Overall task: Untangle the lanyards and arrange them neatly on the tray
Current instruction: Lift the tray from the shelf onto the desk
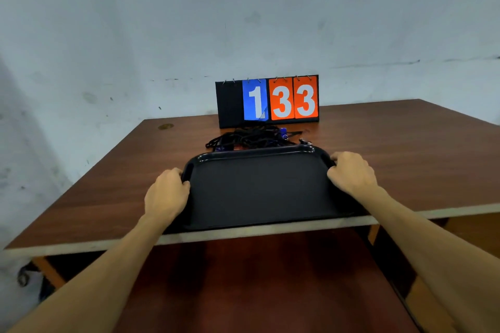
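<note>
Head view, scoreboard reading 133, black tray

At 12 o'clock on the table, a flip board reads 1 on a blue card, 33 on orange cards.

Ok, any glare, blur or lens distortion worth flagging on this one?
Head view: wide-angle stretch toward the frame edges, plain on the table; dim, even light; a thin glare streak on the far rim of the tray; the lanyards blur into one dark tangle; left hand and right hand gripping it reasonably sharp.
</note>
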Available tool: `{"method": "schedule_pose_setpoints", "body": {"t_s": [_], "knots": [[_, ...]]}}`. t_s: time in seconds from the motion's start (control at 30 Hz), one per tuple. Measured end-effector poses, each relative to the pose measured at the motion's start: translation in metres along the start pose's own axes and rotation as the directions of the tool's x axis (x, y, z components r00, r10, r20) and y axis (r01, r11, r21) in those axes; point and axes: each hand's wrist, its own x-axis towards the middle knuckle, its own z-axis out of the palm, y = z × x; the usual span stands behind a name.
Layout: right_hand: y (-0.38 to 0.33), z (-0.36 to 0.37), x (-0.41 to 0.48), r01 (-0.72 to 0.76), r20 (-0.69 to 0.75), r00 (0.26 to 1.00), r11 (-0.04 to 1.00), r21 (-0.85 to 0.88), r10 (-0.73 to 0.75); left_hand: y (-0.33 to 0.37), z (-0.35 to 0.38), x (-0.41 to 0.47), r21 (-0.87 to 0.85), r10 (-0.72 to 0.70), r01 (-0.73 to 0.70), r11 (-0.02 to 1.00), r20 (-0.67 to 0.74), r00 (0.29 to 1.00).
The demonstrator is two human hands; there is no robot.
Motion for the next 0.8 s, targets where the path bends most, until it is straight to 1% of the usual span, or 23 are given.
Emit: {"method": "schedule_pose_setpoints", "body": {"t_s": [0.07,0.13,0.17,0.23,0.27,0.3,0.37,0.43,0.47,0.53,0.6,0.63,0.73,0.8], "knots": [[0.001,0.0,0.0,0.018,-0.012,1.0,1.0,0.006,-0.017,0.001,-0.002,0.0,-0.003,0.017,-0.017,1.0,0.008,1.0],[0.004,0.0,0.001,0.037,-0.007,0.999,0.999,0.027,-0.037,0.004,-0.004,-0.002,0.041,0.015,-0.016,0.999,0.027,1.0],[0.005,0.0,0.002,0.043,-0.004,0.999,0.998,0.035,-0.043,0.006,-0.006,-0.004,0.101,0.021,-0.024,0.995,0.036,0.999],[0.005,0.0,0.004,0.059,0.005,0.998,0.998,0.017,-0.059,0.011,-0.009,-0.005,0.272,0.075,-0.077,0.959,0.016,0.997],[0.006,0.001,0.004,0.068,0.011,0.998,0.998,-0.009,-0.068,0.016,-0.01,-0.004,0.331,0.113,-0.108,0.937,0.003,0.994],[0.006,0.002,0.006,0.08,0.005,0.997,0.996,-0.041,-0.08,0.023,-0.011,-0.002,0.345,0.142,-0.134,0.929,0.002,0.99],[0.005,0.003,0.011,0.146,-0.05,0.987,0.982,-0.116,-0.153,0.04,-0.009,0.003,0.29,0.198,-0.203,0.935,0.047,0.979],[0.0,0.004,0.021,0.268,-0.057,0.958,0.95,-0.161,-0.28,0.059,-0.001,0.008,0.198,0.265,-0.285,0.938,0.12,0.957],[-0.005,0.005,0.027,0.326,-0.023,0.943,0.935,-0.138,-0.332,0.067,0.005,0.011,0.16,0.299,-0.32,0.934,0.146,0.943],[-0.02,0.008,0.04,0.397,0.057,0.917,0.917,-0.021,-0.396,0.078,0.014,0.02,0.082,0.324,-0.342,0.936,0.177,0.929],[-0.037,0.015,0.054,0.414,0.084,0.903,0.906,0.091,-0.422,0.085,0.022,0.035,0.035,0.325,-0.336,0.941,0.177,0.929],[-0.044,0.02,0.061,0.411,0.09,0.902,0.904,0.121,-0.422,0.087,0.024,0.042,0.022,0.331,-0.339,0.94,0.173,0.928],[-0.064,0.043,0.077,0.386,0.106,0.909,0.909,0.157,-0.404,0.087,0.034,0.065,-0.016,0.36,-0.363,0.932,0.177,0.916],[-0.073,0.057,0.085,0.367,0.089,0.918,0.913,0.178,-0.386,0.086,0.042,0.08,-0.024,0.41,-0.414,0.91,0.196,0.891]]}}
